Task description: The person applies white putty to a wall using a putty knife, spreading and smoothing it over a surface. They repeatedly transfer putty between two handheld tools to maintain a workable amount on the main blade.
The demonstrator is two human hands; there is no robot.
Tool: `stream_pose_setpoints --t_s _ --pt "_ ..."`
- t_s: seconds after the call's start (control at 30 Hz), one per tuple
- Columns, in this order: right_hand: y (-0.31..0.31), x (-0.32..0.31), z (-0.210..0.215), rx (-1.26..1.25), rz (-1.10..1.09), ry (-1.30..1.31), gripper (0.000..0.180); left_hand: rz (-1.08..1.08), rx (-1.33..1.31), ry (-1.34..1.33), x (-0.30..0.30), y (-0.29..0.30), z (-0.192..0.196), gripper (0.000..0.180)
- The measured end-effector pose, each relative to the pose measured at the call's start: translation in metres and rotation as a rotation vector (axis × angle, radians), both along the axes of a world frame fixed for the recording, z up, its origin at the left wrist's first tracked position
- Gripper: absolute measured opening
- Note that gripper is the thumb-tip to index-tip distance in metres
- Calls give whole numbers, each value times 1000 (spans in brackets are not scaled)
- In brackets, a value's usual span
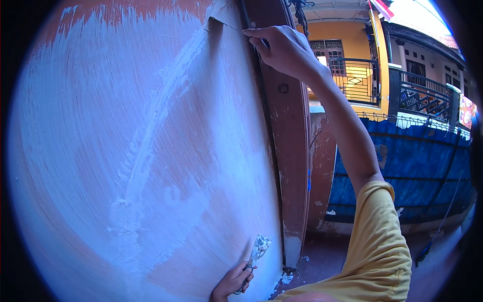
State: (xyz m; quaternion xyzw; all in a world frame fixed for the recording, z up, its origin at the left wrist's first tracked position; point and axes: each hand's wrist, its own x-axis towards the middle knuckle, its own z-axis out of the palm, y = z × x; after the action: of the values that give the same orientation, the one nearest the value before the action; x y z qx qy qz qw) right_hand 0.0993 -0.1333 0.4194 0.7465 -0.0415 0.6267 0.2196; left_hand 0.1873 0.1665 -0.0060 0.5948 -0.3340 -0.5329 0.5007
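Note:
Low in the view, my left hand (235, 280) is closed around the handle of a putty knife (259, 250), whose upturned blade is smeared with white filler. My right arm reaches up along the wall edge. Near the top, my right hand (287, 50) pinches the corner of a thin, flat, pale piece (227, 16) that lies against the wall; its exact kind is unclear. A dark shadow falls below its edge. The reddish wall (186, 146) carries streaky white filler, with a thicker raised band running diagonally down from that piece.
A brown wooden frame post (289, 136) borders the wall on the right. Beyond it stand a blue sheet fence (402, 166) and a yellow house (352, 32) with a railing. White spatters (287, 278) dot the floor by the post's foot.

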Motion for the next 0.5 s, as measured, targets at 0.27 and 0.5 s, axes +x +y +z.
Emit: stream_pose_setpoints --t_s 0.27,0.5 --pt "29 -43 2 35 -81 278 23 -22 1 -76 4 -2 0 24" --pt "7 -29 34 41 -272 110 23 -3 -9 -73 6 -4 -8 24"
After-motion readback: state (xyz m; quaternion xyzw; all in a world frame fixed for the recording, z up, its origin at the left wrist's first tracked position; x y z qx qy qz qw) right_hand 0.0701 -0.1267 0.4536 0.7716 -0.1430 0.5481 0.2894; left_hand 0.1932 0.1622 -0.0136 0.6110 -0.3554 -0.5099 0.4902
